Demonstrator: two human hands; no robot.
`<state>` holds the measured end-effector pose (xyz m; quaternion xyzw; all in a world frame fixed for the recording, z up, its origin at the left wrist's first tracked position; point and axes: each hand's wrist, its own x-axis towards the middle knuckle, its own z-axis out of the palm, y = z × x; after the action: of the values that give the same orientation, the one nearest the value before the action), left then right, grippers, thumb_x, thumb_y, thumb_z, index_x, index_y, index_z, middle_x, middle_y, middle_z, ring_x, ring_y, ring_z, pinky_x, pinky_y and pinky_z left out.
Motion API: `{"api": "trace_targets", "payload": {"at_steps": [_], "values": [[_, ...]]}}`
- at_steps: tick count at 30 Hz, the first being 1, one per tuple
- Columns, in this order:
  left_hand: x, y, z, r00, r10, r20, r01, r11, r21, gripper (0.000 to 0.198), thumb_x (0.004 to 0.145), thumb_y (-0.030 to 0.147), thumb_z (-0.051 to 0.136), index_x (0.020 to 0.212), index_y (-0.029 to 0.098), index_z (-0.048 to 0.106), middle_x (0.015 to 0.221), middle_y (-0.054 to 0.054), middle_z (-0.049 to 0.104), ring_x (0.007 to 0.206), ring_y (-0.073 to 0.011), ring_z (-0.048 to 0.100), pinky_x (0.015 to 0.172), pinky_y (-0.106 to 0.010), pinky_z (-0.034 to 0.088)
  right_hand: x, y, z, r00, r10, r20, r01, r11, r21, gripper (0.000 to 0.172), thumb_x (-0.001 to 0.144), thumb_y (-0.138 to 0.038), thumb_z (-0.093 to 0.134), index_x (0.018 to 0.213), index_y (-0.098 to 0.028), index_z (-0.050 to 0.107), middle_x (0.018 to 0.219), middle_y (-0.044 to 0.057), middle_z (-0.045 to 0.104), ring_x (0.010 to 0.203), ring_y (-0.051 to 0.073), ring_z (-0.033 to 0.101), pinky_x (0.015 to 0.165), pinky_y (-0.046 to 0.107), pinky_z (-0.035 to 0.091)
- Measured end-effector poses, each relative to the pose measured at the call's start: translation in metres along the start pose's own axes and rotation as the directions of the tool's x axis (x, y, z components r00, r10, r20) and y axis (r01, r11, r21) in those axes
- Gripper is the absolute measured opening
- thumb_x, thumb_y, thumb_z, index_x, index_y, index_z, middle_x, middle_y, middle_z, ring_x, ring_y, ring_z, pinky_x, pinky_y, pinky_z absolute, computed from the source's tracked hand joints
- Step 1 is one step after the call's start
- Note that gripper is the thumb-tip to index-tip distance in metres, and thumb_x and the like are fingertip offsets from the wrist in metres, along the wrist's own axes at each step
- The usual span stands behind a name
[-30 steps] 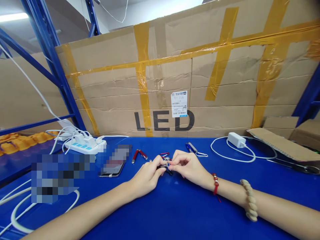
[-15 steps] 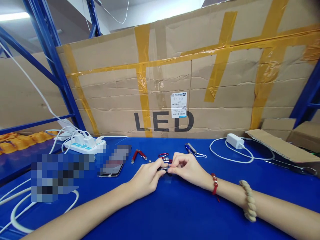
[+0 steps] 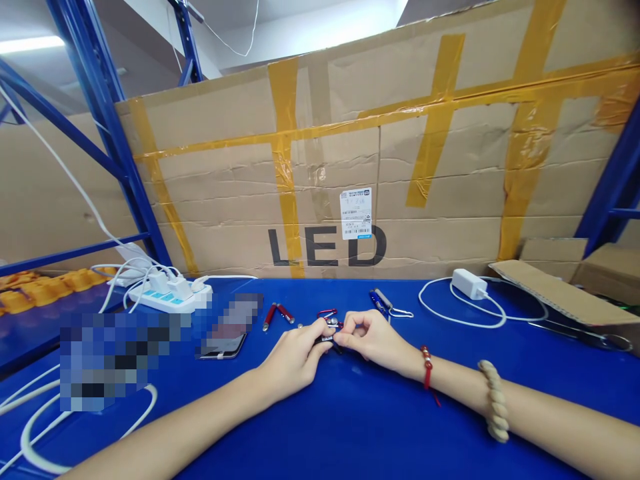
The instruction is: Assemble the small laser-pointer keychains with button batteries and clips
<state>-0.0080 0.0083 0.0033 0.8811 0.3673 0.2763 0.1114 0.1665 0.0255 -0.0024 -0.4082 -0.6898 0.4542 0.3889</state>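
Observation:
My left hand (image 3: 296, 350) is closed in a pinch on a small dark piece (image 3: 326, 339) with a pale marking, just above the blue table. The fingers of my right hand (image 3: 367, 337) are pinched together at its right end. Fingertips hide most of the piece, and its kind cannot be made out. Just behind the hands lie a red carabiner clip (image 3: 327, 312) and small silver parts. Two red metal tubes (image 3: 277, 315) rest to the left. On the right are a blue and a silver tube (image 3: 381, 299) beside a silver carabiner (image 3: 401, 313).
A phone (image 3: 227, 333), partly blurred out, lies left of the hands. Farther left stand a white power strip (image 3: 170, 295) and cables. A white charger (image 3: 470, 285) with its looped cord sits at the right, near an open cardboard box (image 3: 560, 290). Tall cardboard (image 3: 240, 200) closes the back.
The right fingertips have shifted slightly, and a dark bit shows below them. Both hands stay together at the small piece. The whole view has tilted slightly.

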Motion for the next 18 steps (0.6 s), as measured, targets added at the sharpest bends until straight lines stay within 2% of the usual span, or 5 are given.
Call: {"api": "trace_targets", "payload": {"at_steps": [7, 18], "values": [[0.0015, -0.0014, 0.0006, 1.0, -0.024, 0.017, 0.024, 1.0, -0.019, 0.008, 0.086, 0.017, 0.039, 0.083, 0.021, 0.045, 0.08, 0.001, 0.059, 0.07, -0.0144, 0.057, 0.062, -0.021, 0.039, 0.0041, 0.0042, -0.0009, 0.999, 0.035, -0.021, -0.035, 0.999, 0.014, 0.043, 0.056, -0.054, 0.066, 0.053, -0.016, 0.047, 0.036, -0.007, 0.043, 0.03, 0.002, 0.032, 0.032, 0.016, 0.02], [-0.0002, -0.0011, -0.0005, 0.997, -0.055, 0.049, 0.056, 0.998, -0.014, 0.008, 0.088, 0.019, 0.038, 0.086, 0.021, 0.045, 0.081, 0.0, 0.06, 0.071, -0.015, 0.057, 0.063, -0.022, 0.041, 0.0021, -0.0024, -0.0022, 0.997, 0.074, -0.021, -0.073, 0.997, 0.039, 0.044, 0.054, -0.056, 0.067, 0.053, -0.016, 0.048, 0.039, -0.006, 0.046, 0.031, 0.003, 0.033, 0.034, 0.018, 0.019]]}}
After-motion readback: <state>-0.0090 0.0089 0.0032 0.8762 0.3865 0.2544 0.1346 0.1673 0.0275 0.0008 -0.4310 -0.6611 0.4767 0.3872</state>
